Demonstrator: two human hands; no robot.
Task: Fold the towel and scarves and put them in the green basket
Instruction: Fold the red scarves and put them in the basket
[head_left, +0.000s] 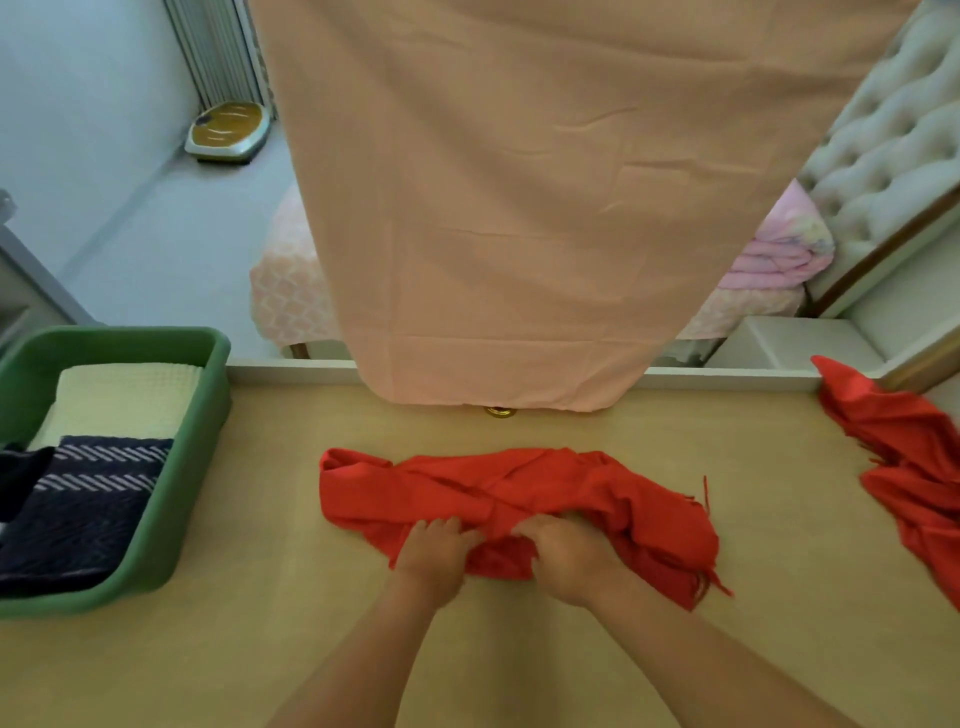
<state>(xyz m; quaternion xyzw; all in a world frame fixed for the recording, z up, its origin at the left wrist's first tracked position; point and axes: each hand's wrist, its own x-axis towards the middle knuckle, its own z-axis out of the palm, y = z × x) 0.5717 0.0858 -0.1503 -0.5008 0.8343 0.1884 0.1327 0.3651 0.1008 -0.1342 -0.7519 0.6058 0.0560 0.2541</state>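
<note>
Tabletop (260, 649) — pale wood (bed (283, 291) beyond) — bears red scarf (519, 488) gripped by left hand (434, 553) and right hand (569, 558).

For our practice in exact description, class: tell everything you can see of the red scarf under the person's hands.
The red scarf is soft, woven-looking cloth, plain red, with a thin fringe at its right end. It lies crumpled in a long band across the middle of the tan table, not yet neatly folded. The left hand and right hand grip its near edge, side by side. Nothing else touches it.
</note>
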